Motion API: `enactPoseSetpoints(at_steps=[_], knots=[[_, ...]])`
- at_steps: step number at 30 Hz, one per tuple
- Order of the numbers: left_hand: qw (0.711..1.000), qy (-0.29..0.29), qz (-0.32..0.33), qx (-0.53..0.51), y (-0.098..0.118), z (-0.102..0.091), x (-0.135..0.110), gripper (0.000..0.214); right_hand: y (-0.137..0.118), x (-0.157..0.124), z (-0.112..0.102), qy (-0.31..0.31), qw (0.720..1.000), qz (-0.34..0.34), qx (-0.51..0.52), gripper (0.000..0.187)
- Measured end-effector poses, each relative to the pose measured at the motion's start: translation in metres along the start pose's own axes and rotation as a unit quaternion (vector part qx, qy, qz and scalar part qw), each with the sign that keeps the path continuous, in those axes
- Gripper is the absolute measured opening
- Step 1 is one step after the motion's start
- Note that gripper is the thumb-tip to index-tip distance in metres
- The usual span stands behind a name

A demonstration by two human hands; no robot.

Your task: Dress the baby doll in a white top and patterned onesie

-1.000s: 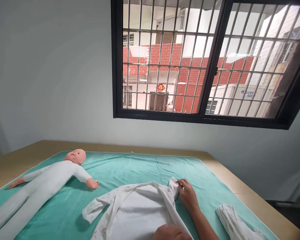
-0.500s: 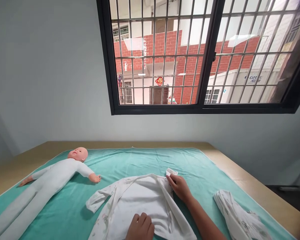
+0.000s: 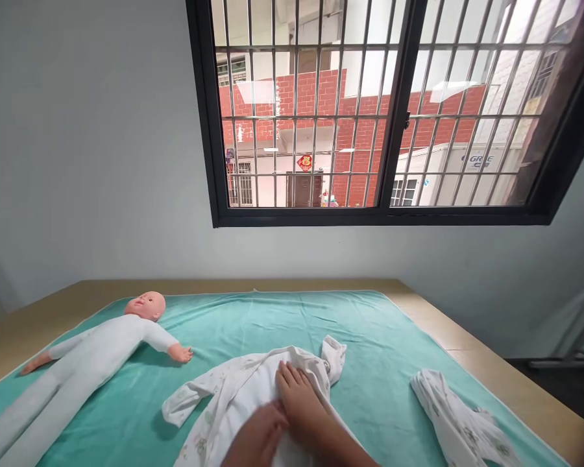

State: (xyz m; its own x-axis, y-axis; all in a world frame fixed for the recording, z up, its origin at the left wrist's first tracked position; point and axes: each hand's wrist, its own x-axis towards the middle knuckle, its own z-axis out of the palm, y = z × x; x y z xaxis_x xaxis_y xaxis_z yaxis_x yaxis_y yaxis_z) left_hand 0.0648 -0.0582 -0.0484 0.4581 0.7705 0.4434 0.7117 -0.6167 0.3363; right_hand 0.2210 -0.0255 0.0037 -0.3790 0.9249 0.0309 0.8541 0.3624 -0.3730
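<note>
A white baby top [image 3: 209, 415] with a small print lies spread open on the teal cloth, its inside facing up. Its left-side sleeve stretches out towards the doll; the right-side sleeve [image 3: 335, 357] is short and bunched. My right hand [image 3: 296, 395] rests on the upper inside of the top, fingers stretched out and flat. Just below and left of it, my left hand [image 3: 257, 431] is over the top, blurred by motion, so its fingers are unclear. The two hands overlap or nearly touch.
A bald baby doll [image 3: 102, 350] in a white body lies on the left. A second folded white printed garment [image 3: 460, 415] lies on the right. The teal cloth [image 3: 379, 363] covers a wooden table [image 3: 433, 324] against the wall, below a barred window [image 3: 302, 217].
My right hand has let go of the right-side sleeve and moved left onto the inside of the top. My left hand has shifted slightly left. The view has tilted and turned a little.
</note>
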Motion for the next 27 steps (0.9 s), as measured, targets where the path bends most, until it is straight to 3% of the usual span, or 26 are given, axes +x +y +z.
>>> enactPoseSetpoints(at_steps=[3, 6, 9, 12, 15, 19, 23, 27], knots=[[0.994, -0.031, -0.091, 0.046, -0.031, -0.001, 0.020, 0.044, -0.004, 0.001, 0.022, 0.002, 1.000, 0.001, -0.011, 0.055], [0.981, -0.073, -0.159, 0.086, -0.044, -0.002, 0.039, 0.051, -0.005, 0.005, 0.030, 0.011, 1.000, -0.015, -0.001, 0.056], [0.975, -0.086, -0.195, 0.069, -0.045, -0.012, 0.054, 0.055, 0.003, 0.010, 0.022, 0.007, 1.000, 0.003, 0.002, 0.065], [0.973, -0.092, -0.213, 0.009, -0.052, -0.031, 0.061, 0.058, 0.020, 0.012, 0.007, -0.004, 0.998, 0.063, 0.007, 0.073], [0.966, -0.087, -0.240, -0.041, -0.067, -0.045, 0.062, 0.057, 0.035, 0.011, -0.007, 0.016, 0.995, 0.098, 0.021, 0.068], [0.970, -0.075, -0.231, -0.023, -0.082, -0.048, 0.059, 0.053, 0.040, 0.007, -0.014, 0.062, 0.992, 0.109, 0.025, 0.053], [0.983, -0.016, -0.183, 0.005, -0.083, -0.041, 0.059, 0.045, 0.031, 0.009, -0.016, 0.117, 0.986, 0.121, -0.001, 0.043], [0.988, 0.021, -0.143, -0.054, -0.079, -0.034, 0.065, 0.045, 0.019, 0.027, -0.020, 0.158, 0.985, 0.075, -0.007, 0.034]])
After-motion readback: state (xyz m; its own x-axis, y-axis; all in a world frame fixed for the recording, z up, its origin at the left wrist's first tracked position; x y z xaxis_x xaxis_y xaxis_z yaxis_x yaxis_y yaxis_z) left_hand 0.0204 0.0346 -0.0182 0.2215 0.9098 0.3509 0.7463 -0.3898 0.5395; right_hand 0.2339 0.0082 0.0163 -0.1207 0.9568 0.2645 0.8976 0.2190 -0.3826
